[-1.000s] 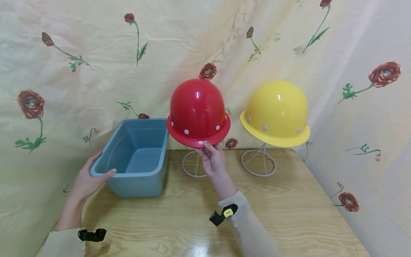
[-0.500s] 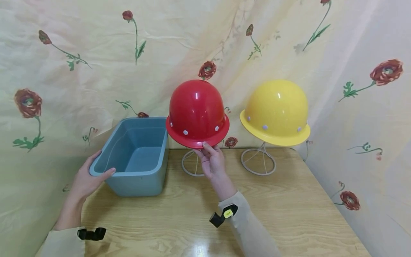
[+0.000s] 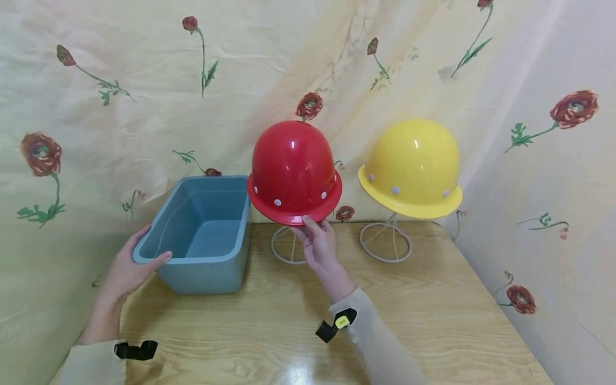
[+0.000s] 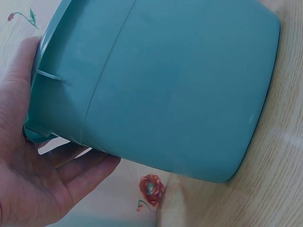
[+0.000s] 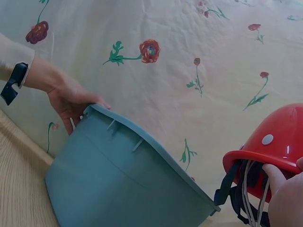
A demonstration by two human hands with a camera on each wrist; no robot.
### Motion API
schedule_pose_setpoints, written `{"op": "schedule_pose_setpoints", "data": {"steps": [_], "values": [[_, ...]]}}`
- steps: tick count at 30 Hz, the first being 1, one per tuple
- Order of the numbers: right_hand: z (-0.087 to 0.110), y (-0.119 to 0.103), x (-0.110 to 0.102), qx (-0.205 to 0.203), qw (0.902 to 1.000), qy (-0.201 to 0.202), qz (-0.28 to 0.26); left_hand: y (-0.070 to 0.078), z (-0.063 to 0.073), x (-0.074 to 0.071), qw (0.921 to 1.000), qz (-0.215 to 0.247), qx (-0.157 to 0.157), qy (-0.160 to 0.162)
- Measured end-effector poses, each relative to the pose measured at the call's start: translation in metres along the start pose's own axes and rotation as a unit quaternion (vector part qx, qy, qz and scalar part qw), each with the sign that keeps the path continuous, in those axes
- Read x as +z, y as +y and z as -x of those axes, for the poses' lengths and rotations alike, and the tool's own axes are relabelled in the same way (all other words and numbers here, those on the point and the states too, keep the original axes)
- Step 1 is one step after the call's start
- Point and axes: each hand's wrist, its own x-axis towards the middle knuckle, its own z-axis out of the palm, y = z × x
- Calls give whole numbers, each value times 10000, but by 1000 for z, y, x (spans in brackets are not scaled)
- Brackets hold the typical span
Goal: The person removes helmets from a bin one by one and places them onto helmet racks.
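A red hard hat (image 3: pixel 292 166) sits over a wire stand (image 3: pixel 287 261) in the middle of the head view. My right hand (image 3: pixel 320 246) pinches its front brim, thumb above and fingers beneath. Dark straps (image 5: pixel 236 203) and stand wires show under that hat in the right wrist view. To the left stands a blue-green plastic tub (image 3: pixel 236 275), upright on the table. At its near left corner my left hand (image 3: pixel 127 270) grips the rim, thumb over the edge. In the left wrist view the fingers (image 4: pixel 90 172) lie against the tub's outer side.
A yellow hard hat (image 3: pixel 414 166) sits tilted on a second wire stand (image 3: pixel 386 260) at the right. The wood-grain table (image 3: pixel 269 331) meets flower-patterned cloth (image 3: pixel 144 80) at the back and sides. The red hat's brim appears close to the tub's right rim.
The red hard hat's front brim appears very slightly lower, with my right hand still on it. Otherwise only a small shift of the whole head view; the left hand keeps its grip.
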Motion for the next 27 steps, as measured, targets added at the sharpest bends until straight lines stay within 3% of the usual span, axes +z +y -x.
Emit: {"op": "schedule_pose_setpoints", "data": {"steps": [6, 15, 27], "values": [[-2, -2, 1, -100, 9992, 31, 390, 0, -1, -1, 10000, -25, 58, 31], [-4, -7, 3, -237, 9961, -344, 776, -1, -2, 0, 10000, 31, -11, 14], [-3, -4, 10, -286, 9961, -456, 696, -2, -3, 0, 10000, 12, -17, 31]]}}
